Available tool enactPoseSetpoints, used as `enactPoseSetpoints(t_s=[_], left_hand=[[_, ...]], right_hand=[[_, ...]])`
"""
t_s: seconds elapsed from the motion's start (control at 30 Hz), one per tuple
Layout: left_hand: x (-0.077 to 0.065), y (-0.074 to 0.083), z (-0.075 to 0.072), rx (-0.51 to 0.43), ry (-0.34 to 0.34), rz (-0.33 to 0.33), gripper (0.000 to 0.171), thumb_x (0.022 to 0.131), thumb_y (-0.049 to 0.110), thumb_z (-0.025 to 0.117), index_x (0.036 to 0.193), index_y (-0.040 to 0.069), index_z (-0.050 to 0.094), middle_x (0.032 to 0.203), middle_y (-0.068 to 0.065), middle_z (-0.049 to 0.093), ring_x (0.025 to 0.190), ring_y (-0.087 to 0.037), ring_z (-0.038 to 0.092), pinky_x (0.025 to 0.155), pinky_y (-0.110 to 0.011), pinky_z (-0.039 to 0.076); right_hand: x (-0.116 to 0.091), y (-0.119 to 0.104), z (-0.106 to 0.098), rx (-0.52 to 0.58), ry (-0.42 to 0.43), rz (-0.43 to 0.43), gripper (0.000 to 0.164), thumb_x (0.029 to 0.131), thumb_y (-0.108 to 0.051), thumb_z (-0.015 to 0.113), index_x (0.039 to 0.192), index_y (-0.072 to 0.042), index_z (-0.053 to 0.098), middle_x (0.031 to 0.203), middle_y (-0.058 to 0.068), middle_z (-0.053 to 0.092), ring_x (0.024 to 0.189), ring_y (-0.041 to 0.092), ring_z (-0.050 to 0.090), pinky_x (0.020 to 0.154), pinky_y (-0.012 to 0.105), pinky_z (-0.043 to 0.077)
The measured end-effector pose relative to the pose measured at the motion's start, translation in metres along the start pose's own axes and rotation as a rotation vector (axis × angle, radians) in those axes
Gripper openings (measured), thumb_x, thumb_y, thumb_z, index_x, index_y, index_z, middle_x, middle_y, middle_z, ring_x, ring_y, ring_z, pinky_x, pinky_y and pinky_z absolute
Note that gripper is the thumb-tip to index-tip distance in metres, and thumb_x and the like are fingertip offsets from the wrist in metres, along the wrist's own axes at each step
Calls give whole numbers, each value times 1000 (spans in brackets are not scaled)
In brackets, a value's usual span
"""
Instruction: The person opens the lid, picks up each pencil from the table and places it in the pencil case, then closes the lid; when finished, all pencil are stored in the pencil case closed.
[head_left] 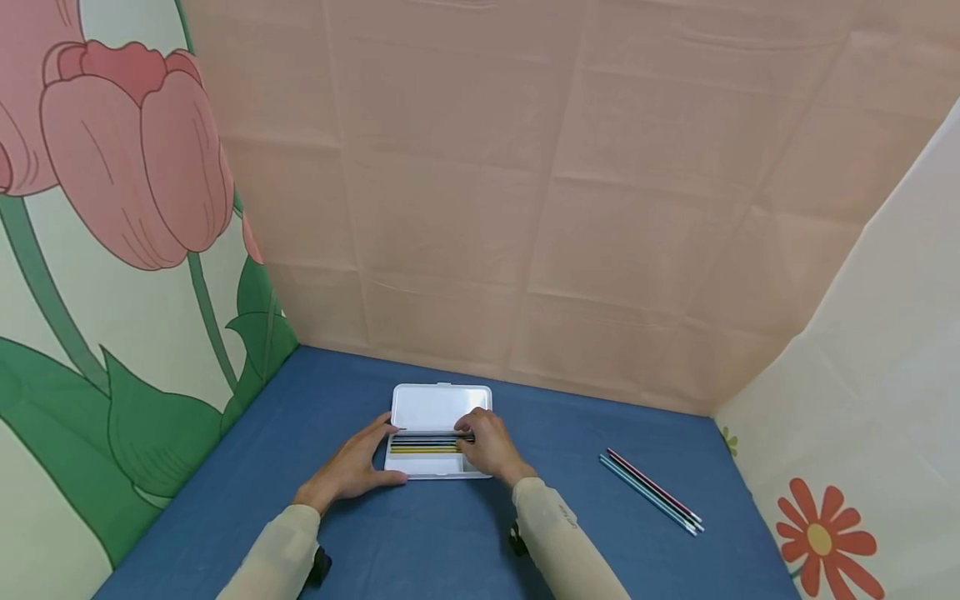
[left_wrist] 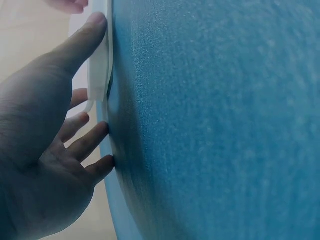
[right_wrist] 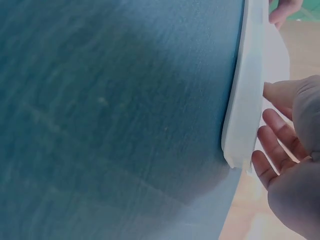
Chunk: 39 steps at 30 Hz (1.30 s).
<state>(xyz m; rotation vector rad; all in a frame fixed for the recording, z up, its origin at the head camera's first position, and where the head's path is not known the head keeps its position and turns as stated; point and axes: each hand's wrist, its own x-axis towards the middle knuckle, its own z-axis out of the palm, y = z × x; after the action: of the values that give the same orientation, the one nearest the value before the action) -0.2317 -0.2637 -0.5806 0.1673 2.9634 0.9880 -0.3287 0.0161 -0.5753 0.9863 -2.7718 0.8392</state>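
Observation:
An open white pencil case (head_left: 441, 477) lies on the blue table, its lid (head_left: 427, 406) folded back. Inside, several thin pencils (head_left: 423, 443), with yellow and dark ones among them, lie side by side lengthwise. My left hand (head_left: 352, 467) spans the left end of the case, thumb along the front edge and forefinger near the hinge; in the left wrist view the other fingers (left_wrist: 90, 142) are spread by the table. My right hand (head_left: 491, 446) reaches into the right end, thumb and fingers at the pencils' ends. I cannot tell whether it pinches any.
To the right, several loose pencils (head_left: 651, 492), red, dark and light blue, lie together at a slant on the blue table (head_left: 450, 542). A beige cloth wall (head_left: 540, 208) stands behind, with a tulip-printed wall (head_left: 135, 167) at left and a white flowered one (head_left: 885, 350) at right.

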Motion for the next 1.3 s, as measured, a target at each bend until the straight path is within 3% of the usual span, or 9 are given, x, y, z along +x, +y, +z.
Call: enactPoseSetpoints(t_s=[0.3, 0.6, 0.83, 0.97, 1.3], left_hand=[[-2, 4, -2, 2, 1, 0, 92, 88, 49, 98, 160, 7, 58, 185, -20, 34, 167, -51, 40, 131, -74, 39], [-3, 5, -2, -1, -3, -4, 93, 89, 48, 98, 161, 6, 57, 185, -20, 34, 167, -51, 40, 131, -74, 39], [-3, 5, -2, -7, -1, -2, 93, 88, 48, 98, 161, 7, 57, 185, -21, 34, 167, -52, 39, 131, -75, 38], [-2, 3, -2, -5, -3, 0, 93, 88, 49, 98, 161, 7, 57, 185, -22, 33, 167, -52, 39, 131, -75, 38], [-2, 4, -2, -6, -6, -1, 93, 88, 49, 98, 161, 8, 57, 184, -22, 34, 167, -52, 40, 131, -75, 39]], right_hand=[[-12, -1, -11, 96, 2, -7, 25, 103, -16, 81, 126, -4, 82, 123, 11, 80, 119, 31, 74, 105, 52, 62], [-33, 5, -19, 109, 25, -40, 32, 104, -17, 82, 131, 0, 78, 129, 15, 80, 120, 33, 73, 105, 56, 60], [-54, 14, -31, 146, 14, 17, 41, 106, -18, 80, 143, -3, 72, 143, 17, 74, 135, 38, 70, 114, 62, 58], [-66, 21, -39, 124, 18, 58, 45, 106, -21, 81, 145, -3, 71, 151, 18, 71, 144, 41, 65, 120, 66, 54], [-103, 41, -60, 57, 74, 91, 44, 103, -17, 84, 144, -7, 73, 151, 15, 71, 147, 41, 63, 122, 68, 52]])
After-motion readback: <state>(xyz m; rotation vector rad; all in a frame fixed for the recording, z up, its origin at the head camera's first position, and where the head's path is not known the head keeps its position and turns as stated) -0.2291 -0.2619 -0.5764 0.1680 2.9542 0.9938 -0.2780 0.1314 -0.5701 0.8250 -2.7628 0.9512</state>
